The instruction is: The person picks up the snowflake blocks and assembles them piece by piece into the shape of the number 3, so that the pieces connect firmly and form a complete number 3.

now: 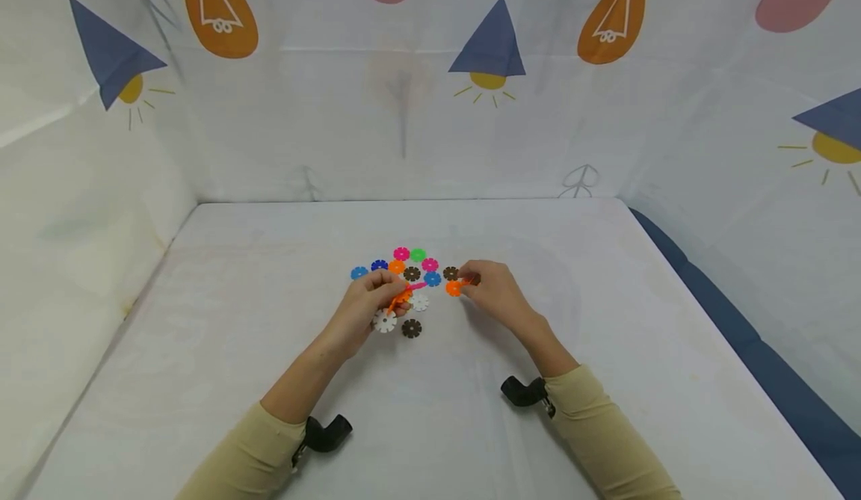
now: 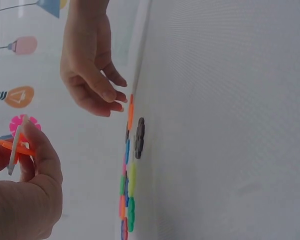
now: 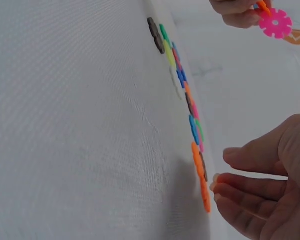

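Just below the right hand's (image 1: 496,291) fingertips, thumb parted and grasping nothing, orange discs (image 1: 453,288) lie flat, well in from the tabletop's (image 1: 572,238) far edge; the left hand (image 1: 359,309), farther off, pinches joined discs (image 1: 402,297).

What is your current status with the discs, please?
Left hand holds joined discs. Right hand empty, near orange discs. Nothing visibly in the way.

Right hand (image 3: 282,192) beside orange discs (image 3: 197,162)
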A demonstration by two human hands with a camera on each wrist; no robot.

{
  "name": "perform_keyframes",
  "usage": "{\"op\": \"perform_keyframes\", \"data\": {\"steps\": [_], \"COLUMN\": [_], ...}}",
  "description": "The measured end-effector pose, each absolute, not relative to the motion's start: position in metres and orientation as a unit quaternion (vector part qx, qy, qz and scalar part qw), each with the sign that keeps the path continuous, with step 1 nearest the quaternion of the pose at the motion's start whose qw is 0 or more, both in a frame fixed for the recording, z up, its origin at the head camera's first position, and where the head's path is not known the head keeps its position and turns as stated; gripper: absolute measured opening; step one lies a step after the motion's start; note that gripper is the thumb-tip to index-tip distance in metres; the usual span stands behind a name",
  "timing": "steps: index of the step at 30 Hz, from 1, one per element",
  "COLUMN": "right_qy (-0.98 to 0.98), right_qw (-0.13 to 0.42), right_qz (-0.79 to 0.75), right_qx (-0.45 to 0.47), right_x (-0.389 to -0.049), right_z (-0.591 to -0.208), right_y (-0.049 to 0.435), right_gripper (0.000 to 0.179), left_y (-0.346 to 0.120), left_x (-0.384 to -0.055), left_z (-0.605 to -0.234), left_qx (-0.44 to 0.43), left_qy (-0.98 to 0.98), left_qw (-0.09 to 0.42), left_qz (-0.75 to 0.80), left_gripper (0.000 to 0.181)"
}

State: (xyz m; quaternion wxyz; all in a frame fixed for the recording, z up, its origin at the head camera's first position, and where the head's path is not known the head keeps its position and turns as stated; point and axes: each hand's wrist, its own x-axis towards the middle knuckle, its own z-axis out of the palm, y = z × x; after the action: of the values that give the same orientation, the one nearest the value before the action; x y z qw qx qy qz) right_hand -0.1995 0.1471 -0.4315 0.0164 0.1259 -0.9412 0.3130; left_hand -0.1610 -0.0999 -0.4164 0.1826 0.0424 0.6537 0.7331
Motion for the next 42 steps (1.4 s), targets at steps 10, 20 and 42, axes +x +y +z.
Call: {"op": "perform_keyframes", "data": {"steps": [10, 20, 42], "right_qy": [-0.949, -0.951, -0.960], "right_qw": [-0.007, -0.009, -0.034], "right_qz": [0.300, 0.289, 0.254], "right_qx": [0.100, 0.106, 0.116], "right_x": [-0.203, -0.206, -0.211], "right_z": [-0.431, -0.434, -0.442], "right_y": [0.149, 0.155, 0.154], "right_gripper": [0.029, 0.031, 0.029], "left_y": [-0.098, -0.095, -0.094], "left_x": [-0.160, -0.158, -0.158], "left_z": [-0.419, -0.418, -0.418], "left_qx": [0.035, 0.034, 0.035], "left_qy": [0.660, 0.657, 0.649], "left_qw": [0.176, 0.177, 0.200], "left_qz": [0.729, 0.732, 0.733], "left_gripper": [0.024, 0.022, 0.022]}}
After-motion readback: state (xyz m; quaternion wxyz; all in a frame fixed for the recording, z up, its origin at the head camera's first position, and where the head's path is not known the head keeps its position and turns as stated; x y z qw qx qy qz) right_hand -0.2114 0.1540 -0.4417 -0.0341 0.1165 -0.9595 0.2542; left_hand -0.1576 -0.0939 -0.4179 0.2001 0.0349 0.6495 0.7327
